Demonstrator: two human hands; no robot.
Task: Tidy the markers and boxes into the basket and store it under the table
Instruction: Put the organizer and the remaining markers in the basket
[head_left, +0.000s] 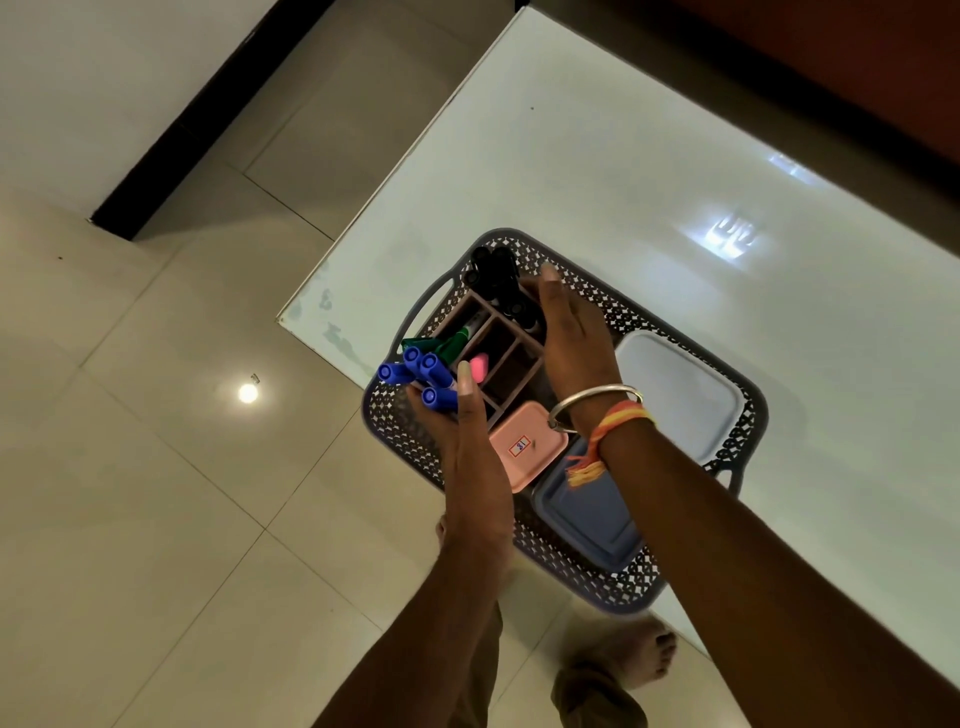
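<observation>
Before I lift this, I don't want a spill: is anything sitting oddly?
Yes. The basket overhangs the table corner, its near end over the floor. The blue markers and green markers lean outward from the organiser, partly steadied by the left hand. Boxes lie flat.

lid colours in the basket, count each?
Pink lid: 1
Blue lid: 1
White lid: 1
Total: 3, all in the basket.
</observation>
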